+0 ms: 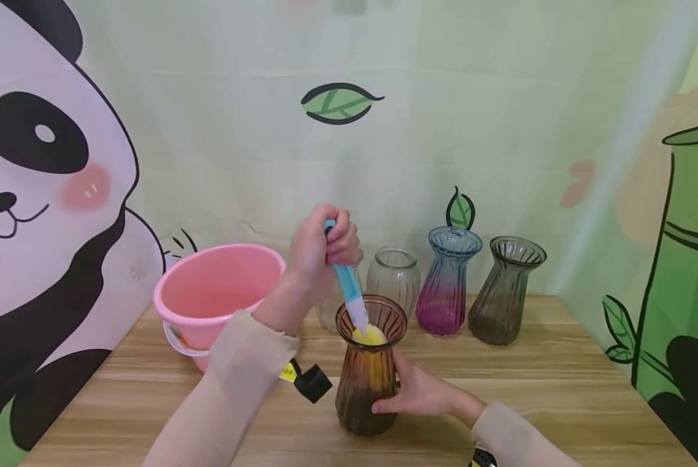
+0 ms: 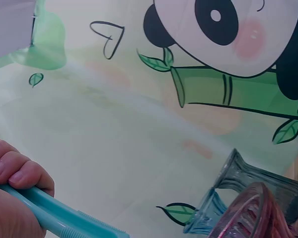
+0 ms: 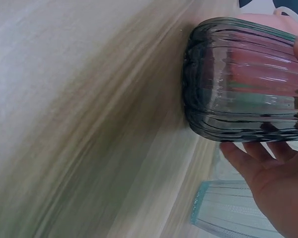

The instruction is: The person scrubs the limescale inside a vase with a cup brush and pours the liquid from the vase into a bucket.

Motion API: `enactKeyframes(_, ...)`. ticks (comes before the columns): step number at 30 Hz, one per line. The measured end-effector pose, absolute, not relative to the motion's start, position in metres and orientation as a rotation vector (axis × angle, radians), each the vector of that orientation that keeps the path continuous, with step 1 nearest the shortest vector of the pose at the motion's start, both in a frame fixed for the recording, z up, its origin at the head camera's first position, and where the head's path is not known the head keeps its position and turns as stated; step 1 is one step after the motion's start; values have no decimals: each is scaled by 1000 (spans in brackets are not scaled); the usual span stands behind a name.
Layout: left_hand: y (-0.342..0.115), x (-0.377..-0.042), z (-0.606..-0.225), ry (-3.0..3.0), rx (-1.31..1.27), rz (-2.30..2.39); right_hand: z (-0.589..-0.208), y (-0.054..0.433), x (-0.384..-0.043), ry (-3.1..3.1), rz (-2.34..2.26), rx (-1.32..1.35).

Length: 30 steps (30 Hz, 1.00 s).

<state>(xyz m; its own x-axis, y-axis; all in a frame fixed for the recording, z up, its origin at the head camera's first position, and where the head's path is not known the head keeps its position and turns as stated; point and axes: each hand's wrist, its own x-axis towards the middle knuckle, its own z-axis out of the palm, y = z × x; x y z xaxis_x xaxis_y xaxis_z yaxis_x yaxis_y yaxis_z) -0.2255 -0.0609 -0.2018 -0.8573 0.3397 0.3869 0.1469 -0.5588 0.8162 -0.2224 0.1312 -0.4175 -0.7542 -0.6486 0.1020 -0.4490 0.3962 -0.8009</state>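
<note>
My left hand (image 1: 325, 243) grips the light-blue handle (image 1: 346, 279) of a sponge brush, fingers wrapped round it. Its yellow sponge head (image 1: 370, 335) sits inside the mouth of a ribbed glass vase (image 1: 368, 402), amber at the top and dark grey below. Around the lower right side of this vase curl the thumb and fingers of my right hand (image 1: 421, 389). In the right wrist view, fingers (image 3: 246, 161) lie against the glass near its dark base. The left wrist view has the blue handle (image 2: 64, 218) in my left hand, with the sponge out of sight.
Behind stand a clear glass jar (image 1: 394, 275), a blue-and-magenta vase (image 1: 449, 279) and a grey vase (image 1: 506, 292). Another clear glass is partly hidden by my left hand. A pink basin (image 1: 220, 314) stands at left, and a black object (image 1: 312, 384) shows beside my left sleeve.
</note>
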Motion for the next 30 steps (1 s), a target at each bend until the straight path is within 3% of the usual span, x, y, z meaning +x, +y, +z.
enactKeyframes(30,-95,-210,-172,1435,848,2776,-420,129,-217,2536,-1195,-956)
